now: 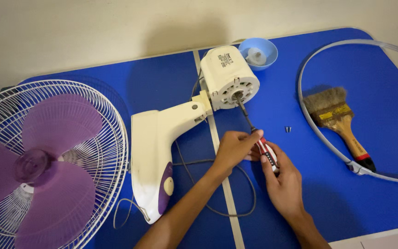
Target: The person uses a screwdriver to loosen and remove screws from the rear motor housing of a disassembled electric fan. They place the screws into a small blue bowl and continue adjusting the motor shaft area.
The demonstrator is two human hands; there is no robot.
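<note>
Both hands grip a thin screwdriver with a red, white and black handle. The left hand pinches it near the top of the handle, and the right hand wraps around the handle's end. Its dark metal tip sits in the middle of a round cream fan motor, which lies on its side on the blue table. A purple fan blade in a white wire cage lies to the left.

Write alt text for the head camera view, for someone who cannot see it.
Two hands, left hand and right hand, grip a screwdriver whose tip meets the front of a cream fan motor lying on a blue table. A purple fan blade in its grille sits left, a paintbrush right.
</note>
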